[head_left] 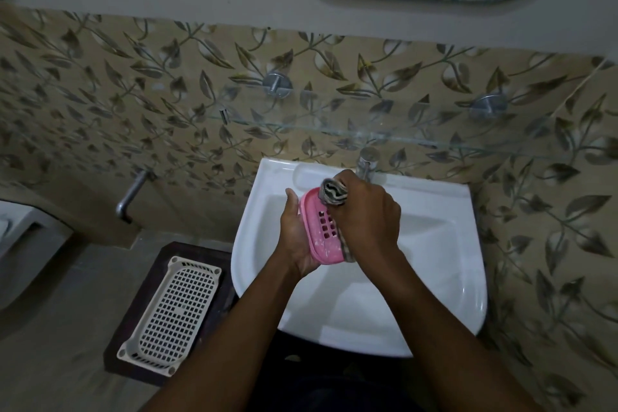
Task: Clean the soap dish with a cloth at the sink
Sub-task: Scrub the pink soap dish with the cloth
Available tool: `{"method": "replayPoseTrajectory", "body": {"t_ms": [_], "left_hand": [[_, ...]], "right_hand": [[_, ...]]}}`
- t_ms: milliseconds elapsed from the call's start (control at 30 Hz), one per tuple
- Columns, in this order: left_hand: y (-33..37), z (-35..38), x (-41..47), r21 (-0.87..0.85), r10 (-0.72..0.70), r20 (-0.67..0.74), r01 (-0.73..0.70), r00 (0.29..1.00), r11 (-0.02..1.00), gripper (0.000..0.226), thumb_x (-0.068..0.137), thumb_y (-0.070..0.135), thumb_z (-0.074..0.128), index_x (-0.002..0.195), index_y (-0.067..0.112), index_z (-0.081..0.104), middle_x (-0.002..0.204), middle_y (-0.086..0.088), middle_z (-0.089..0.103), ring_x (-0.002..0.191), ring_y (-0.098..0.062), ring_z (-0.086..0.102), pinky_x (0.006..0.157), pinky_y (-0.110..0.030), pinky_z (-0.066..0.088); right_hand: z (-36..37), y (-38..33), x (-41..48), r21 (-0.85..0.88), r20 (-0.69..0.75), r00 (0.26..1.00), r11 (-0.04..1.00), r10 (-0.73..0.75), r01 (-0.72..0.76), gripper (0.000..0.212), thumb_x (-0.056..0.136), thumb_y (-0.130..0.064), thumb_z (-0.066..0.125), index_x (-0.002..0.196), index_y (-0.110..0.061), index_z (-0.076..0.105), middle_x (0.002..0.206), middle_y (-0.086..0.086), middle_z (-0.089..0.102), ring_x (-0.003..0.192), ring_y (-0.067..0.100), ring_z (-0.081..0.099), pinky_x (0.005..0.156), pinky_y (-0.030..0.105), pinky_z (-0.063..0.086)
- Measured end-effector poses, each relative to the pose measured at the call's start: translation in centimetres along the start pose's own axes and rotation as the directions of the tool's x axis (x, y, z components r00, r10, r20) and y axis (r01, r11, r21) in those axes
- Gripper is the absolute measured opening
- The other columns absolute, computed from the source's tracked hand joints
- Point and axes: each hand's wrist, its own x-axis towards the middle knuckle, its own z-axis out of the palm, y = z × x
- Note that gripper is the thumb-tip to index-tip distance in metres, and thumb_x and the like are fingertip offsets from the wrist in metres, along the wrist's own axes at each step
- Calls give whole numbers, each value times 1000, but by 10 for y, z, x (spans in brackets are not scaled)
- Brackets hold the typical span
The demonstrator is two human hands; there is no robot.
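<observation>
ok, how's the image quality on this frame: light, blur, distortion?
Head view: dim, flat light, muted colours; blur smears the tiled wall toward the edges; wide-angle bends the tile border; centre sharp enough: soap dish, cloth, left hand, right hand all readable; faint sheen on sink rim.

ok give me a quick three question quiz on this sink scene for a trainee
1. True or false: the pink slotted plastic soap dish lies on the floor.
2. What does the right hand grip? A a brush; B a striped grey-and-white cloth; C a bar of soap.
3. Fill in: the white perforated plastic basket sits to the ___ of the white ceramic sink.
Key: 1 false, the left hand holds it over the sink. 2 B. 3 left.
</observation>
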Motion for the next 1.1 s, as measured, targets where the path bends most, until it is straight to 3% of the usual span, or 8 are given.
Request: {"method": "replayPoseTrajectory", "body": {"t_ms": [167,300,433,533,700,833,900,1100], "left_hand": [[0,0,-3,-43,-1,31,2,1000,999,92,87,79,19,130,9,61,120,-20,68,110,-35,64,95,-49,48],[-2,-6,-3,-53,-46,48,49,998,997,94,85,82,19,122,10,66,122,-21,67,116,-38,59,102,-56,40],[-3,0,-9,8,-85,22,84,996,996,85,89,77,20,122,13,63,116,-19,71,106,-37,66,90,-53,51],[1,1,-11,8,-82,27,82,996,997,84,89,77,24,124,11,62,115,-19,70,97,-35,71,84,-48,55],[3,-9,-10,21,-80,14,80,997,997,90,87,79,22,131,11,60,132,-22,60,119,-37,56,106,-56,37],[-2,-2,-16,33,-78,8,78,997,996,79,93,72,23,121,11,64,114,-20,71,95,-35,72,83,-48,57],[-2,-1,-16,44,-67,-13,67,998,997,75,95,70,26,124,11,62,110,-19,72,90,-34,73,79,-45,58],[9,-10,-16,98,-73,-48,78,996,992,87,92,75,19,119,6,65,104,-21,73,85,-34,74,79,-49,52]], "right_hand": [[3,-6,-11,63,116,986,992,-116,109,22,91,-38,64,111,-29,63,99,-2,73,90,21,68,76,30,51],[0,5,-11,-17,119,985,991,-127,130,22,90,-40,62,109,-30,60,95,-2,73,86,22,68,76,34,55],[-1,3,-1,41,39,999,999,-36,34,16,91,-41,61,101,-30,60,86,-4,70,79,19,66,70,32,53],[2,-5,-5,80,100,989,992,-110,102,15,91,-41,62,101,-30,62,89,-4,71,81,18,66,70,28,50],[-1,2,-12,27,198,953,974,-228,227,24,87,-41,65,109,-31,64,99,-3,73,91,21,67,74,29,48],[-1,4,-1,4,108,984,990,-141,141,17,87,-43,61,94,-28,63,84,-4,71,79,20,65,71,33,52],[0,-3,1,-2,113,981,988,-156,157,16,89,-42,59,89,-28,65,82,-5,70,77,18,65,66,30,49],[-6,-7,-16,-19,371,877,942,-304,335,24,89,-42,52,91,-24,68,87,0,67,82,23,63,69,32,51]]}}
